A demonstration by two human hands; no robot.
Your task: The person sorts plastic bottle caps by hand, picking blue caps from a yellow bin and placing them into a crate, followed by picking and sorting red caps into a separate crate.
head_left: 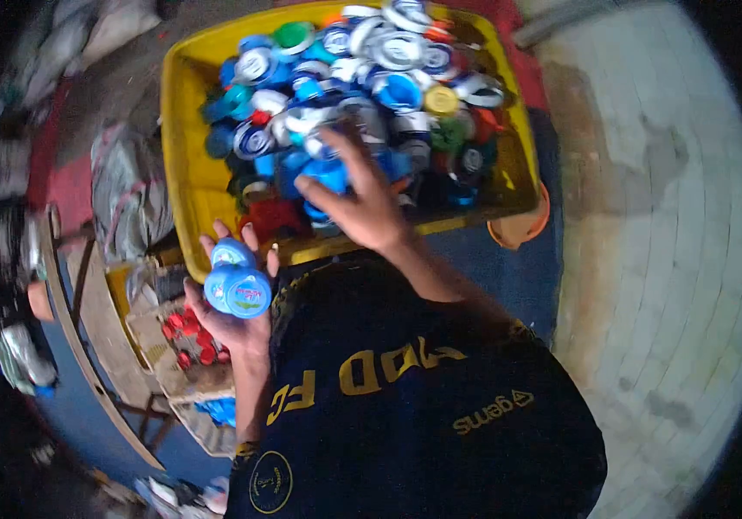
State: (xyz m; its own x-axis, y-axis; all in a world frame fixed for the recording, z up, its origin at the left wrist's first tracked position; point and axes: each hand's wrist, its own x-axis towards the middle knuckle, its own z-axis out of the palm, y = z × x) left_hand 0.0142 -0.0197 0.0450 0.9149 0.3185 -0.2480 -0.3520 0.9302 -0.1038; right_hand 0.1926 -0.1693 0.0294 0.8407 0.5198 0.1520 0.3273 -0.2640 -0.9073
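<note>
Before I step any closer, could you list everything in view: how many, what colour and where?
Yellow tub: one, yellow, top centre
Heaped caps: too many to count, mostly blue and white, inside the tub
Blue caps: at least two, blue, on the left palm
Red caps: several, red, in a pale container
Pale containers: at least two, lower left
Orange round object: one, partly hidden by the tub's lower-right corner
Plastic bundle: one, grey, left of the tub
Tiled surface: one, pale, far right
Clutter: uncountable, blurred, far left
Shirt: one, dark with yellow lettering, bottom centre
Left hand: one, palm up, below the tub's lower-left corner
Right hand: one, fingers spread, over the tub
</note>
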